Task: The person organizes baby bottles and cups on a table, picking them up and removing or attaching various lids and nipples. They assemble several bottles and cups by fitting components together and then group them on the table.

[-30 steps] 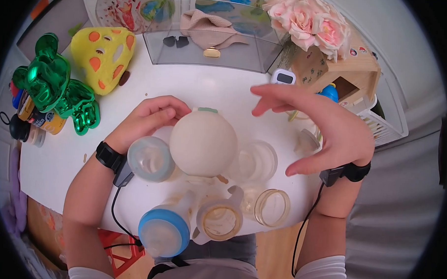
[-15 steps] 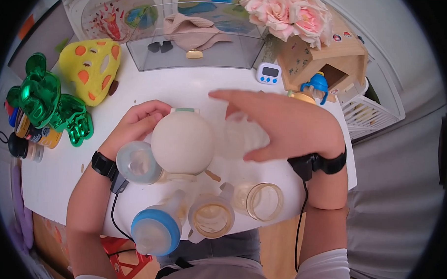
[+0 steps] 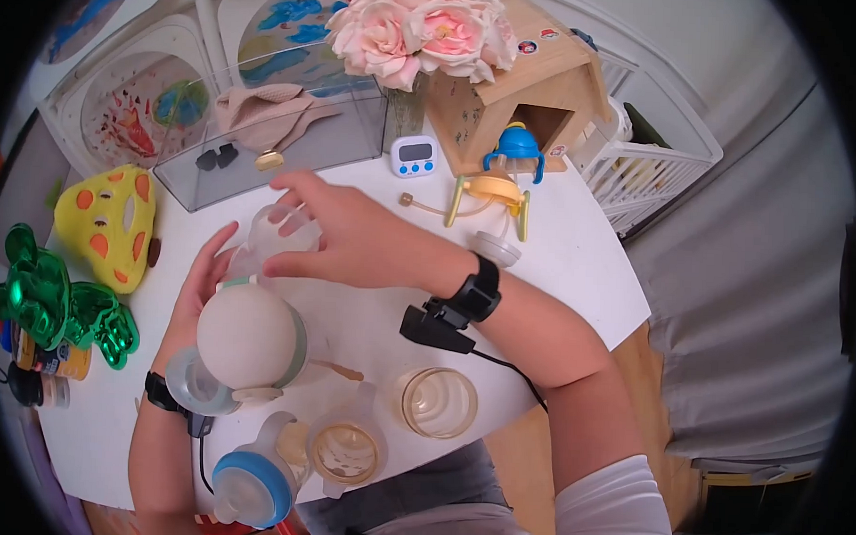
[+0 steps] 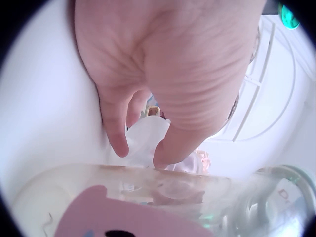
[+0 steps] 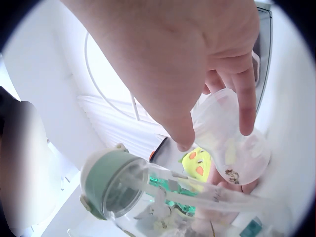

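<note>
In the head view my right hand (image 3: 344,232) grips a translucent, waisted bottle (image 3: 283,232) above the far left of the table. Its thumb and fingers lie on opposite sides of the bottle in the right wrist view. My left hand (image 3: 199,283) holds the bottle's lower end, with thumb and fingers to either side in the left wrist view. Just in front stands a clear drinking bottle with a large white round top (image 3: 246,337). Its clear body and green collar (image 5: 106,177) show in the right wrist view.
Near the front edge stand a clear bottle with a grey ring (image 3: 198,380), a blue-collared baby bottle (image 3: 250,492), a handled bottle (image 3: 346,453) and a clear jar (image 3: 439,403). Farther back are a timer (image 3: 414,158), a yellow-handled cup part (image 3: 492,190) and a clear box (image 3: 271,158).
My right hand has taken the translucent bottle from beside the white-topped bottle and carried it left, behind that top. My left hand has come onto it. The head view has turned right.
</note>
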A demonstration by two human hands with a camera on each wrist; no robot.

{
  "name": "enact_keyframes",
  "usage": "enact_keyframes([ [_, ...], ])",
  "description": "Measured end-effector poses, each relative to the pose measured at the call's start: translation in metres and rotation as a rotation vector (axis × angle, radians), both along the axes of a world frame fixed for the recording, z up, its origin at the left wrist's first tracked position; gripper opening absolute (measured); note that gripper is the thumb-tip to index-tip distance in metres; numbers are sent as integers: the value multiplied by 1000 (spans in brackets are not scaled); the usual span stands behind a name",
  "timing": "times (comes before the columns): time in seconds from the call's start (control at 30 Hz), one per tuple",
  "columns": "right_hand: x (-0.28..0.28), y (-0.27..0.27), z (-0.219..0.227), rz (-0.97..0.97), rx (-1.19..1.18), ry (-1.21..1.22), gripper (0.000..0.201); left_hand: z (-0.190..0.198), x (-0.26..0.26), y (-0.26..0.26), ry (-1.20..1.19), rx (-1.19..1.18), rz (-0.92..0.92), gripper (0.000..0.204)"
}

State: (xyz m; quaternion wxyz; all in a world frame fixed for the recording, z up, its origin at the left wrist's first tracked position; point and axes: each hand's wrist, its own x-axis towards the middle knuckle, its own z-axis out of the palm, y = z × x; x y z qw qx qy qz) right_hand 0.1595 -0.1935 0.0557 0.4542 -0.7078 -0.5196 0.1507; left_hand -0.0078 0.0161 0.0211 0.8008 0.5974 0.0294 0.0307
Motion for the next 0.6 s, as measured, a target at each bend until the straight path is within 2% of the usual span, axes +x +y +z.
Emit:
enact_keyframes([
  [0.07,0,7,-17,-1,58,32,89,-15,2,12,38,232,33,64],
  [0.1,-1,6,-14,-2,61,28,89,-16,2,12,33,234,31,64],
  [0.17,-4,3,-5,29,-11,279,82,-19,2,11,45,328,70,56],
  [0.3,0,1,-8,98,16,450,73,-22,2,15,106,234,64,53],
  [0.37,5,-4,-4,38,-8,111,61,-17,0,15,131,65,42,72],
  [0.4,11,-12,5,38,-3,103,61,-16,0,17,123,70,42,72],
  [0.47,28,-40,38,82,-158,-276,50,-16,0,18,86,89,28,74],
  [0.53,40,-86,75,123,-377,-389,39,-12,0,14,105,41,59,76],
  [0.57,36,-108,99,24,-494,-331,34,-11,0,12,135,-1,81,77],
  [0.6,46,-128,109,-28,-473,-276,31,-12,0,13,130,-7,87,77],
])
